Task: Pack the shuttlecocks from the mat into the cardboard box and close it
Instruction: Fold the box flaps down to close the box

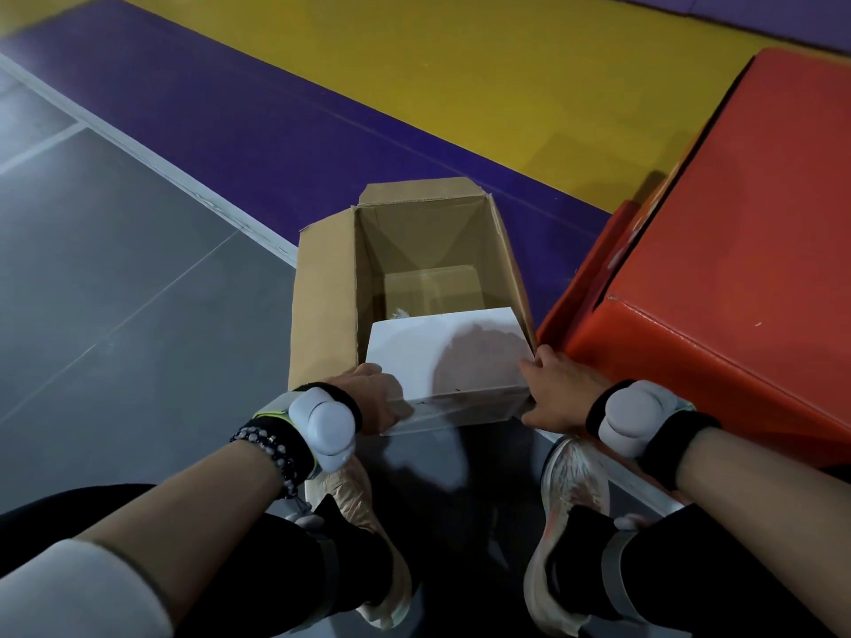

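Observation:
A brown cardboard box (pixel 324 292) stands on the floor in front of me, its left and far flaps raised. Its near flap (pixel 446 356), white on the side I see, is folded partly over the opening. My left hand (pixel 375 400) grips the flap's near left corner. My right hand (pixel 559 391) holds the flap's near right corner, next to the box wall. A bit of white feather from a shuttlecock (pixel 401 313) shows inside the box just beyond the flap's edge. The rest of the box's contents are hidden by the flap.
A large orange padded block (pixel 737 250) stands right against the box's right side. The floor is grey on the left, with a purple band (pixel 239 126) and a yellow area (pixel 460 71) beyond. My two shoes (pixel 571 508) rest just below the box.

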A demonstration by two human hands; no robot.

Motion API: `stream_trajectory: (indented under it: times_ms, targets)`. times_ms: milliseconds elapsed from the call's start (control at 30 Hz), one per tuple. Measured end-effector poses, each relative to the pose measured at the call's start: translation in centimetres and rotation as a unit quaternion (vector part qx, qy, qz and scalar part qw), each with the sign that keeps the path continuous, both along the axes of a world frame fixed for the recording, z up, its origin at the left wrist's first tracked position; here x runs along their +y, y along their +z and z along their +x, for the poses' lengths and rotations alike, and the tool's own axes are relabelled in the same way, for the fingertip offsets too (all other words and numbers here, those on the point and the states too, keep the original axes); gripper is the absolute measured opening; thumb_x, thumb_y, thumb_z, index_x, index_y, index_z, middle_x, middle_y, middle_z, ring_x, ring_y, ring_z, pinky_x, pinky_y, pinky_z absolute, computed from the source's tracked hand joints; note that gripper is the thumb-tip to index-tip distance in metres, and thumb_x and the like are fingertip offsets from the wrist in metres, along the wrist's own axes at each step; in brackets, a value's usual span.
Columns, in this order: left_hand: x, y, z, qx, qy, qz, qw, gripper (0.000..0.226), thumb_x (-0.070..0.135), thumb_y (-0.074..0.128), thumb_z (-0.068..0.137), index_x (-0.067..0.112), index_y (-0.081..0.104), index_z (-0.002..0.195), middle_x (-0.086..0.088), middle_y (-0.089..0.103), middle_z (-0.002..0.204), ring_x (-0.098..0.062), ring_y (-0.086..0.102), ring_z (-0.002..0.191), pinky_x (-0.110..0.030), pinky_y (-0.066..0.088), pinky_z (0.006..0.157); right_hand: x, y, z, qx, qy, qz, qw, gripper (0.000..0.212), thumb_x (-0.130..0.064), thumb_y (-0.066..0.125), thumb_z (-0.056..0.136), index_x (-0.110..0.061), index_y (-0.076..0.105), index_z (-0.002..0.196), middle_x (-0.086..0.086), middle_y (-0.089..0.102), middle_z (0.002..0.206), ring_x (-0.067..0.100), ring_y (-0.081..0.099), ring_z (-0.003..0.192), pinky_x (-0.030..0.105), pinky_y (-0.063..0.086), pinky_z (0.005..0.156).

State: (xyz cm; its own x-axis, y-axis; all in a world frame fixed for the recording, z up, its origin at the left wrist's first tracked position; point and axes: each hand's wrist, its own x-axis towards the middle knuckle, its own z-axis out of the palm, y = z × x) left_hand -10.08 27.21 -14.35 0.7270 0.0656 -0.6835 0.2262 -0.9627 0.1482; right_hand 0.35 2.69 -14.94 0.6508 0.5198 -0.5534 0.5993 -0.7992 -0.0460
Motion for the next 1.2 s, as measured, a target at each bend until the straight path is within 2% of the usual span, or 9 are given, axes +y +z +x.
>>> stream_trajectory:
  times_ms: [100,167,233,333,467,633,800,1000,1200]
  targets:
    - [-0.5,1.2,1.0,-0.041,0.02,0.008,0.999,0.039,0.049,0.057,0.085,0.035,0.055,0.121,0.0,0.038,0.145,-0.022,0.037,0.137,-0.038,0.035,0.11,1.2,1.3,1.0,-0.013,0.005,-0.006,1.0,0.052,-0.035,0.062,0.08,-0.014,0.044,0.124,0.012,0.039,0.133,0.031,0.045,0.125,0.04,0.045,0.097]
    - [-1.1,2.5,1.8,-0.091,0.026,0.019,0.995,0.047,0.044,0.058,0.086,0.025,0.051,0.129,-0.003,0.037,0.147,-0.024,0.039,0.135,-0.039,0.037,0.108,2.4,2.4,2.0,-0.025,0.011,0.009,1.0,0.05,-0.033,0.06,0.082,-0.014,0.044,0.125,0.012,0.038,0.134,0.031,0.044,0.126,0.042,0.044,0.099]
    - [-1.1,3.5,2.8,-0.143,0.03,0.037,0.989,0.059,0.044,0.056,0.088,0.018,0.042,0.14,-0.005,0.032,0.152,-0.024,0.033,0.139,-0.04,0.034,0.11,4.0,3.9,3.3,-0.033,0.022,0.025,0.999,0.051,-0.034,0.06,0.083,-0.014,0.044,0.127,0.011,0.037,0.134,0.031,0.043,0.126,0.042,0.044,0.098]
    - [-0.6,4.6,5.2,-0.187,0.038,0.05,0.98,0.067,0.041,0.058,0.087,0.016,0.035,0.145,-0.005,0.027,0.154,-0.023,0.027,0.142,-0.04,0.03,0.113,6.3,5.5,5.7,-0.037,0.029,0.043,0.998,0.051,-0.04,0.063,0.082,-0.014,0.045,0.123,0.009,0.038,0.131,0.029,0.041,0.126,0.038,0.043,0.09]
    - [1.7,5.9,10.0,-0.257,0.098,0.081,0.958,0.072,0.035,0.063,0.083,0.018,0.031,0.146,-0.003,0.027,0.153,-0.023,0.024,0.142,-0.041,0.027,0.112,9.8,6.3,9.7,-0.043,0.01,0.091,0.995,0.054,-0.039,0.057,0.083,-0.016,0.042,0.129,0.007,0.034,0.136,0.029,0.037,0.129,0.044,0.046,0.095]
    - [4.3,4.6,14.5,-0.25,0.172,0.095,0.948,0.073,0.032,0.065,0.082,0.015,0.029,0.143,-0.009,0.032,0.15,-0.029,0.033,0.138,-0.046,0.026,0.114,13.3,5.5,14.5,-0.094,-0.025,0.115,0.989,0.063,-0.05,0.043,0.096,-0.01,0.035,0.144,0.015,0.029,0.151,0.034,0.027,0.14,0.047,0.036,0.105]
    - [5.8,3.0,18.2,-0.235,0.187,0.121,0.946,0.072,0.029,0.061,0.086,0.012,0.025,0.146,-0.01,0.029,0.152,-0.029,0.027,0.142,-0.047,0.024,0.115,15.0,3.6,19.3,-0.104,-0.095,0.143,0.98,0.066,-0.048,0.047,0.096,-0.008,0.031,0.146,0.019,0.033,0.148,0.038,0.031,0.137,0.046,0.034,0.107]
    - [8.1,-0.7,23.3,-0.342,0.22,0.126,0.905,0.054,0.029,0.051,0.087,0.013,0.041,0.138,-0.007,0.047,0.137,-0.025,0.032,0.137,-0.054,0.001,0.118,15.9,-0.9,24.9,-0.09,-0.148,0.127,0.977,0.071,-0.051,0.057,0.089,-0.008,0.038,0.142,0.02,0.039,0.144,0.04,0.038,0.132,0.047,0.037,0.107]
    - [11.3,-3.4,24.7,-0.315,0.272,0.083,0.905,0.054,0.025,0.056,0.086,0.011,0.04,0.136,-0.01,0.046,0.139,-0.028,0.031,0.138,-0.05,0.009,0.12,17.0,-2.1,28.4,-0.051,-0.161,0.159,0.973,0.08,-0.052,0.062,0.085,-0.011,0.032,0.147,0.015,0.039,0.15,0.037,0.04,0.135,0.044,0.038,0.108]
